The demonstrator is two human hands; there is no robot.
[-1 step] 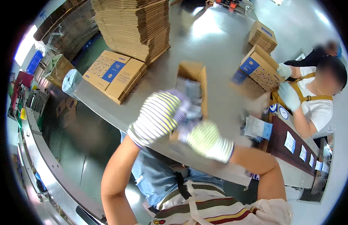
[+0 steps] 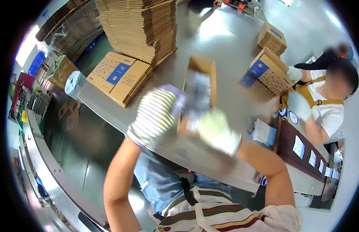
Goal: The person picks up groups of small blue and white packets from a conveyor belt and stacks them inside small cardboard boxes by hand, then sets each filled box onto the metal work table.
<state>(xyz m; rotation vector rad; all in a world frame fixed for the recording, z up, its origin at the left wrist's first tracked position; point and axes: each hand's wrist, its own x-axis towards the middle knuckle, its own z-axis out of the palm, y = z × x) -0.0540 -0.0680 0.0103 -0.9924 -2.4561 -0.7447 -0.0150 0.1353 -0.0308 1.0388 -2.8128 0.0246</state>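
Observation:
An open cardboard box (image 2: pixel 213 83) stands upright on the metal table, with blue-grey plastic packets (image 2: pixel 200 92) inside it, smeared by motion. My left hand (image 2: pixel 159 110), in a white glove with yellow and purple stripes, is at the box's left side near its close end. Its fingers are blurred and turned away, so I cannot see whether they grip anything. Over the near right corner of the box is my right hand (image 2: pixel 217 129), gloved the same way. Motion blurs its fingers too, and what they touch is unclear.
Flattened cartons (image 2: pixel 115 77) lie left of the box, before a tall cardboard stack (image 2: pixel 139 33). At right, a gloved co-worker holds another carton (image 2: pixel 269 73) near a brown conveyor belt (image 2: pixel 288 141) carrying packets. Loose packets (image 2: pixel 263 133) lie beside the belt. The metal table's (image 2: pixel 110 110) edge runs before me.
The box appears slightly farther from me, and its packets show more clearly between my hands. My left hand has shifted a little left and away from the right one. The co-worker's lower hand moved slightly.

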